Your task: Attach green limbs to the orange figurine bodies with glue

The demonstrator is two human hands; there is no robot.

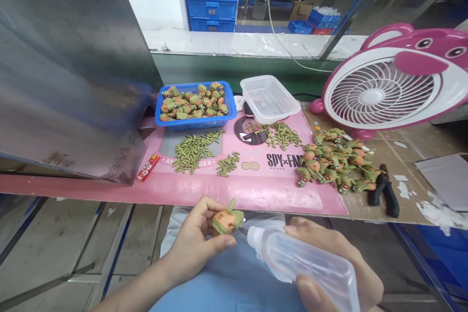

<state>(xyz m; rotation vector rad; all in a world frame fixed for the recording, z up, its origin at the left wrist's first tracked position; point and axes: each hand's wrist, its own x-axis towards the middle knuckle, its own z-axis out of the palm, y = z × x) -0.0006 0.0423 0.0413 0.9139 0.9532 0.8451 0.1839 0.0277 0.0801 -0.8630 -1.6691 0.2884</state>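
Note:
Between the thumb and fingers of my left hand (199,234) is a small green and orange figurine (224,221), with one thin green piece sticking up from it. My right hand (336,248) grips a translucent squeeze bottle (303,263). The bottle's thin dark nozzle points left at the figurine; whether the tip touches it I cannot tell. Both hands are above my lap, in front of the table edge. Beyond them on the pink mat (256,190) lie a large pile of small green curved pieces (193,151) and a smaller pile (227,164).
A blue basket (197,124) holds many round figurine bodies. Behind the mat stands a white basket (268,97), with more green pieces (283,135) before it. To the right are a heap of figurines (329,161), black-handled pliers (383,192) and a pink fan (395,83). A metal box (73,73) stands left.

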